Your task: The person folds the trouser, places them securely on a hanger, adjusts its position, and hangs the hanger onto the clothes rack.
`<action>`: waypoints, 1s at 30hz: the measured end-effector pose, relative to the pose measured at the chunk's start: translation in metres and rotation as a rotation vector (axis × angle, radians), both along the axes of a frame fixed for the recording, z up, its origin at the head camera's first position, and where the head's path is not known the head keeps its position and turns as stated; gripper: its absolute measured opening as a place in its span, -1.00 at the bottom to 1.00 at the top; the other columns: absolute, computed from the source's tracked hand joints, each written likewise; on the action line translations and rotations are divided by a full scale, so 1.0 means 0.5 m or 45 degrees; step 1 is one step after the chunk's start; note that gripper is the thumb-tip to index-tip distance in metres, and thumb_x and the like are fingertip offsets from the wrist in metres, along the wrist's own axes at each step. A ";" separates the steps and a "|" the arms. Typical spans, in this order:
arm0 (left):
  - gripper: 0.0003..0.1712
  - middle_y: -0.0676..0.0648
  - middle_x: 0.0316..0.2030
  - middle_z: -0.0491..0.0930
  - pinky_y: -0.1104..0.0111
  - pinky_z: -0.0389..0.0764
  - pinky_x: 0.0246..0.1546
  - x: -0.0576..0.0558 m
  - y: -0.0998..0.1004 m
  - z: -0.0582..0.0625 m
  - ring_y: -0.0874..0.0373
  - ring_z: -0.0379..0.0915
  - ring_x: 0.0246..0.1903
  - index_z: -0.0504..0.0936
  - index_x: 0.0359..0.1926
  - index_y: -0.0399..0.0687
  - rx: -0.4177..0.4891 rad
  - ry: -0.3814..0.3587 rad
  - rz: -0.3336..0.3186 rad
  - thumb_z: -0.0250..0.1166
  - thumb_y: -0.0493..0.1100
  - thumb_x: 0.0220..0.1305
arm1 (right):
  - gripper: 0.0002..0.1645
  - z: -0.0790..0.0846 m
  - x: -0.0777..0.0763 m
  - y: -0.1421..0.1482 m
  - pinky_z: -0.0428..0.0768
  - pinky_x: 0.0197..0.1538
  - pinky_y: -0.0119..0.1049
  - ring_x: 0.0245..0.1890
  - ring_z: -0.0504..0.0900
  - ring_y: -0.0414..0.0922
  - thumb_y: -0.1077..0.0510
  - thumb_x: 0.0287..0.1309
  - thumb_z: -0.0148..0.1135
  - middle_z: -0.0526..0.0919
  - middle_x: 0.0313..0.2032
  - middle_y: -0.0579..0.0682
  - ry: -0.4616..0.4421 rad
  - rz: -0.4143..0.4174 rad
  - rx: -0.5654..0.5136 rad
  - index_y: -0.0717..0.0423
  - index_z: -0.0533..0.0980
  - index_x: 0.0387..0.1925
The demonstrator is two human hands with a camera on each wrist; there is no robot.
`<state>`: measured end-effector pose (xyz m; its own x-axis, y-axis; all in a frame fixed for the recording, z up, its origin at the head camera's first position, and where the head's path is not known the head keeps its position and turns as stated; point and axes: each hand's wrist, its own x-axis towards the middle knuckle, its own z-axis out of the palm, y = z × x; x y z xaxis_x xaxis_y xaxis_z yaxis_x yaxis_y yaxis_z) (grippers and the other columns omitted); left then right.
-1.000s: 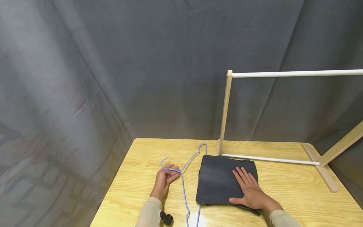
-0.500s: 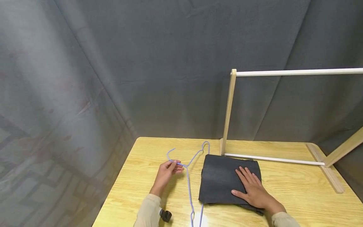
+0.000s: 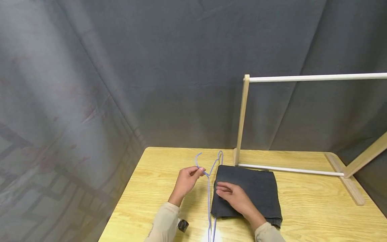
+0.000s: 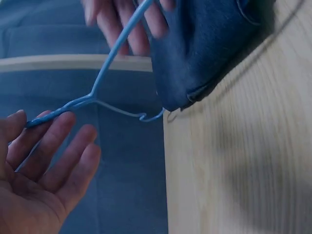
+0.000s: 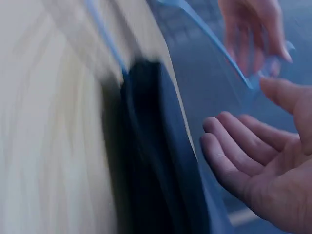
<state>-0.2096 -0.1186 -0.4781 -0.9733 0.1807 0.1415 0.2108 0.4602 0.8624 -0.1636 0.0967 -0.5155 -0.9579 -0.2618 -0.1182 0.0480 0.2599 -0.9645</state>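
A light blue wire hanger (image 3: 209,198) has its hook raised at the far left, where my left hand (image 3: 188,181) pinches it at the twisted neck between thumb and fingertips. In the left wrist view the twisted wire (image 4: 73,104) lies across the fingers. A folded dark denim garment (image 3: 257,191) lies on the wooden table, and the hanger's long bar runs in at its far and near edges, hidden between. My right hand (image 3: 237,198) is over the garment's left part, fingers loosely bent and holding nothing. In the right wrist view the hanger wire (image 5: 109,41) enters the garment's fold.
A wooden rack with a white upper rail (image 3: 314,78) and a lower white bar (image 3: 290,170) stands at the back right, just behind the garment. Grey curtains (image 3: 187,84) hang behind the table (image 3: 145,195).
My left hand has taken the hanger's neck in a pinch and raised and swung it right towards the garment. My right hand has come off the garment's right side and moved left.
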 end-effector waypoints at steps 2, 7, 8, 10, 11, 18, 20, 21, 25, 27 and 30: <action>-0.67 0.04 -0.29 0.75 0.28 0.63 -0.12 0.002 0.009 0.006 0.20 0.67 -0.22 0.74 -0.27 0.17 -0.013 0.013 -0.015 0.14 0.19 0.31 | -0.31 0.002 -0.008 -0.030 0.65 -0.03 -0.26 0.03 0.65 0.01 -0.08 0.23 0.20 0.60 0.09 0.22 -0.063 -0.015 -0.105 0.22 0.35 0.27; -0.67 0.08 -0.26 0.75 0.25 0.62 -0.07 0.006 0.022 0.012 0.25 0.67 -0.20 0.73 -0.25 0.18 -0.002 0.017 -0.037 0.15 0.19 0.30 | -0.38 0.016 -0.029 -0.070 0.69 -0.10 -0.13 -0.09 0.70 0.06 -0.05 0.23 0.21 0.69 -0.06 0.21 -0.025 -0.136 -0.128 0.26 0.43 0.20; -0.68 0.08 -0.26 0.75 0.26 0.62 -0.07 0.007 0.023 0.012 0.26 0.67 -0.20 0.73 -0.25 0.18 0.009 0.016 -0.036 0.15 0.19 0.30 | -0.40 0.019 -0.032 -0.074 0.70 -0.15 -0.14 -0.14 0.72 0.03 -0.05 0.22 0.22 0.72 -0.11 0.18 0.002 -0.165 -0.088 0.25 0.47 0.16; -0.70 0.06 -0.25 0.75 0.29 0.62 -0.08 0.009 0.025 0.012 0.24 0.67 -0.19 0.73 -0.24 0.18 0.029 0.018 -0.039 0.17 0.17 0.29 | -0.48 0.023 -0.037 -0.078 0.70 -0.24 -0.16 -0.27 0.75 -0.04 -0.04 0.19 0.25 0.75 -0.20 0.11 0.032 -0.213 -0.015 0.23 0.55 0.06; -0.69 0.04 -0.23 0.75 0.31 0.62 -0.07 0.009 0.025 0.012 0.22 0.67 -0.17 0.73 -0.23 0.16 0.046 0.016 -0.051 0.17 0.17 0.30 | -0.53 0.025 -0.039 -0.079 0.70 -0.29 -0.19 -0.34 0.74 -0.08 -0.03 0.18 0.27 0.76 -0.24 0.08 0.040 -0.237 0.006 0.21 0.59 0.00; -0.52 -0.35 -0.04 0.62 0.10 0.60 0.01 -0.004 0.013 -0.013 -0.20 0.62 -0.08 0.52 0.12 -0.22 0.399 -0.282 -0.097 0.03 0.06 0.43 | -0.82 0.043 -0.049 -0.079 0.59 -0.51 -0.44 -0.56 0.66 -0.21 0.05 0.20 0.26 0.76 -0.45 -0.03 0.158 -0.354 0.169 0.04 0.69 -0.30; -0.50 -0.39 -0.11 0.62 0.08 0.63 -0.09 -0.008 0.011 -0.039 -0.18 0.65 -0.20 0.48 0.11 -0.31 0.443 -0.403 -0.034 0.00 0.03 0.45 | -0.85 0.052 -0.049 -0.077 0.57 -0.52 -0.46 -0.55 0.68 -0.18 0.03 0.19 0.26 0.75 -0.50 -0.07 0.192 -0.361 0.205 -0.03 0.69 -0.36; -0.51 -0.38 -0.17 0.63 0.10 0.66 -0.16 -0.008 0.014 -0.054 -0.12 0.67 -0.29 0.48 0.08 -0.34 0.437 -0.454 -0.012 0.02 0.02 0.44 | -0.85 0.057 -0.049 -0.076 0.56 -0.53 -0.47 -0.55 0.68 -0.17 0.02 0.19 0.27 0.74 -0.52 -0.09 0.208 -0.355 0.224 -0.06 0.69 -0.39; -0.59 -0.18 -0.42 0.64 0.30 0.68 -0.48 0.011 0.038 -0.108 0.18 0.56 -0.60 0.53 -0.04 -0.33 0.327 -0.632 -0.064 0.19 -0.03 0.32 | -0.87 0.074 -0.048 -0.076 0.51 -0.52 -0.47 -0.57 0.66 -0.23 -0.04 0.14 0.30 0.72 -0.57 -0.20 0.271 -0.350 0.296 -0.19 0.68 -0.48; -0.62 -0.06 -0.53 0.60 0.36 0.64 -0.58 0.023 0.053 -0.123 0.24 0.50 -0.67 0.58 -0.18 -0.24 0.240 -0.676 -0.128 0.27 0.02 0.24 | -0.88 0.082 -0.048 -0.077 0.50 -0.50 -0.47 -0.56 0.65 -0.26 -0.06 0.12 0.32 0.72 -0.57 -0.24 0.294 -0.352 0.317 -0.23 0.67 -0.49; -0.61 0.08 -0.65 0.50 0.42 0.54 -0.61 0.036 0.070 -0.134 0.29 0.44 -0.66 0.60 -0.44 -0.11 0.093 -0.642 -0.178 0.34 0.15 0.12 | -0.88 0.094 -0.049 -0.079 0.51 -0.48 -0.47 -0.56 0.67 -0.26 -0.06 0.11 0.33 0.71 -0.57 -0.28 0.309 -0.338 0.319 -0.24 0.68 -0.49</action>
<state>-0.1917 -0.0834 -0.5450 -0.8912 0.3205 -0.3208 -0.1833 0.3926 0.9013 -0.1880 0.0571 -0.4685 -0.9959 0.0052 0.0901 -0.0756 0.4967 -0.8646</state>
